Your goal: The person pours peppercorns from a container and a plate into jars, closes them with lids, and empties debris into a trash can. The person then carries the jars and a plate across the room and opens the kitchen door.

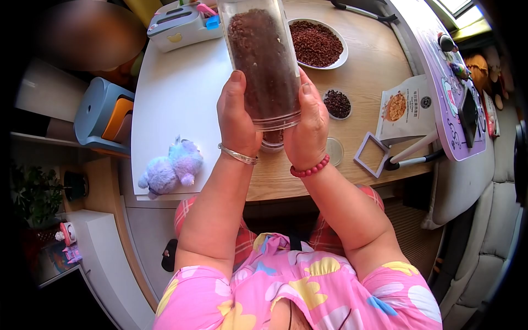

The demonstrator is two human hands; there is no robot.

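Shirt (308, 291) first, since it's closest: pink with yellow and white shapes, cut off by the bottom edge. Checked trousers (245, 247) mostly vanish behind the forearms and tabletop.

Further up, the left hand (240, 118) and right hand (309, 121) have a tall clear jar (263, 66) clasped between them, one on each side, thumbs showing and most of the fingers hidden. It's up over the table (360, 82), packed with reddish-brown stuff. Its far end runs out of view, so no clue whether it's open up there.

Just below it you get a sliver of another clear container (272, 147) with dark bits inside; jar and hands block the rest. A see-through round disc (334, 150), maybe a lid, sits beside the right wrist and is pretty hard to make out.

Beyond that, a small dish (338, 118) holds very dark bits. To its right is a printed bag (406, 113), contents not visible. Farther off, a white bowl (345, 51) is full of reddish-brown bits, its left edge tucked behind the jar. Top left is just a brownish blur.
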